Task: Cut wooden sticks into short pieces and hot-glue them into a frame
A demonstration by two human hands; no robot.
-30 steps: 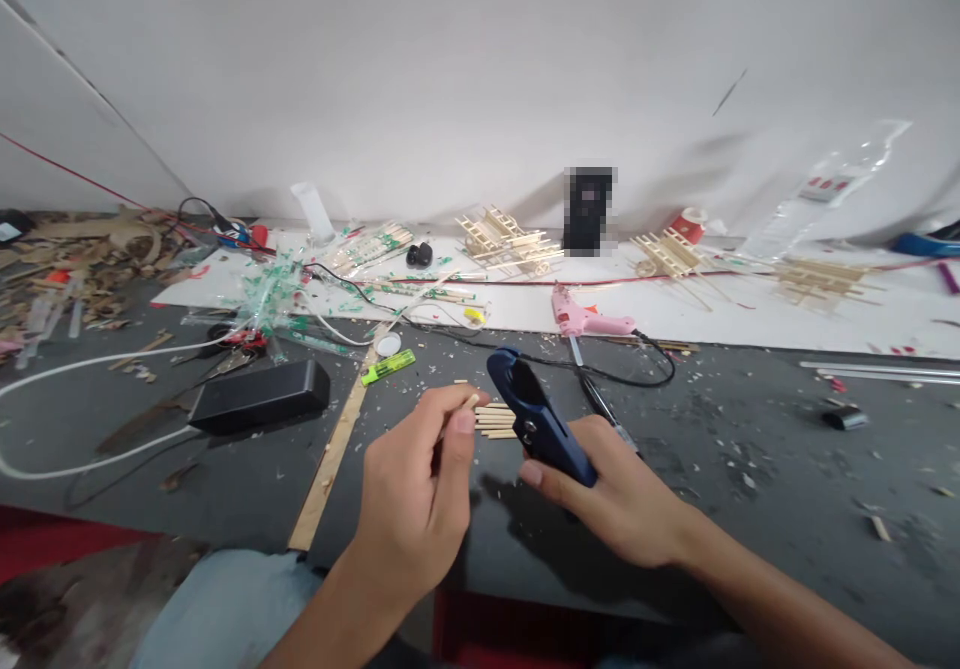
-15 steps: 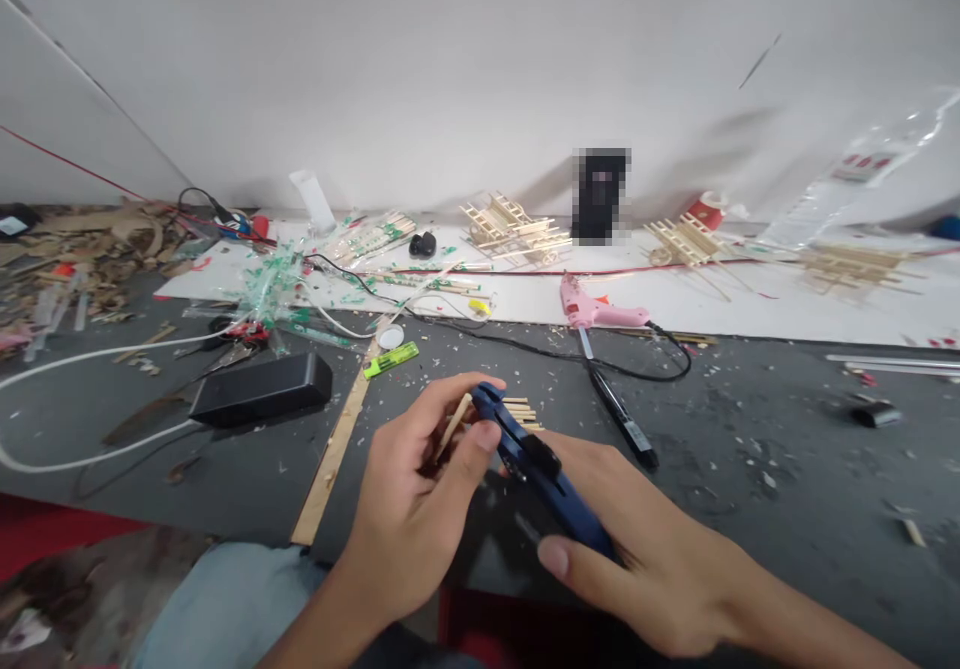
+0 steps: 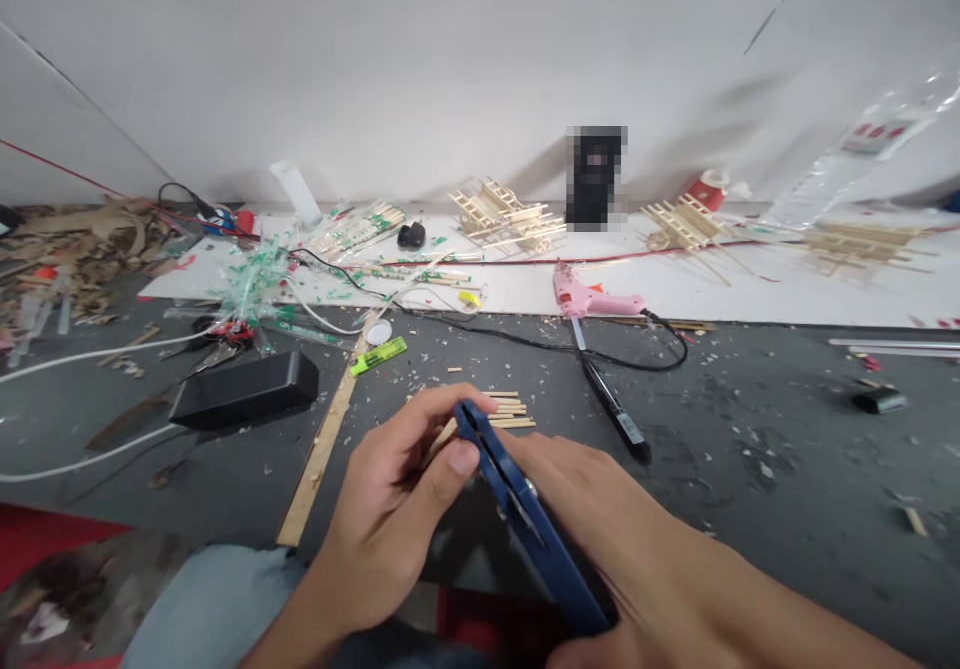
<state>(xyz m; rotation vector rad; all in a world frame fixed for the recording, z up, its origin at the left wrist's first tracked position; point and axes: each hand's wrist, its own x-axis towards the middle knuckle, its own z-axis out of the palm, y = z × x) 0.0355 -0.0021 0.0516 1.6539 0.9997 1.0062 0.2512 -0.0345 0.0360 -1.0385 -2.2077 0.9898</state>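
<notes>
My left hand point(image 3: 394, 499) is closed around a thin wooden stick point(image 3: 444, 436), its thumb pressed near the head of a blue plier-like hand tool point(image 3: 517, 509). The tool has a long slot and a metal screw; its exact kind is unclear. My right hand point(image 3: 637, 549) wraps the tool's lower end. The stick meets the tool's head, but whether it lies between the jaws is hidden. Just beyond my hands, several short wooden sticks point(image 3: 514, 410) lie on the dark table point(image 3: 720, 389).
A pink glue gun point(image 3: 592, 299) and a black marker point(image 3: 616, 409) lie ahead. At left are a black box-shaped device point(image 3: 247, 389), a lime-green highlighter point(image 3: 379, 355) and a wooden strip point(image 3: 319, 464). Stick-built models point(image 3: 510, 217) stand behind on white board point(image 3: 795, 294).
The tool has rolled in my right hand, so its black part is no longer visible. Both hands have shifted slightly left in view. The camera has moved a little.
</notes>
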